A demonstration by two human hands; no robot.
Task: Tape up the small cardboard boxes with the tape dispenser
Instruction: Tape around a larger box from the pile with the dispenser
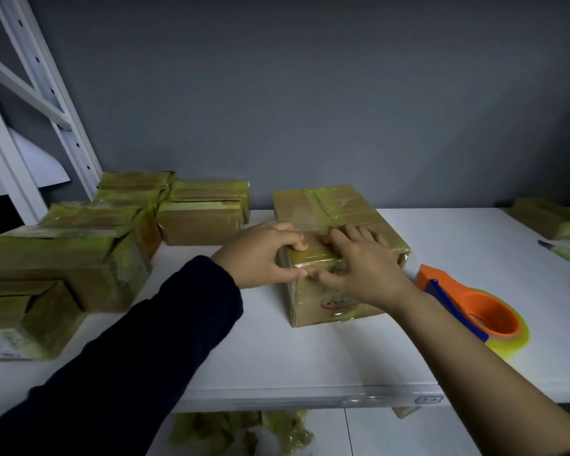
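On the white table (277, 357), left hand (260, 255) grips the cardboard box (326, 205), right hand (366, 268) presses it flat-fingered; tape dispenser (484, 311) lies just right of that hand

Cardboard box (336, 225) sat centre frame on the table (310, 357). Tape dispenser (474, 307) lay just right of it, lower right. Pile of taped boxes (79, 258) at left; one more box (547, 217) far right edge; shelving rack (30, 93) upper left.

The left hand (264, 255) grips the near top edge of the box (336, 209), and the right hand (362, 264) presses there too. The dispenser (484, 311) lies right of the box, with taped boxes (79, 258) to its left.
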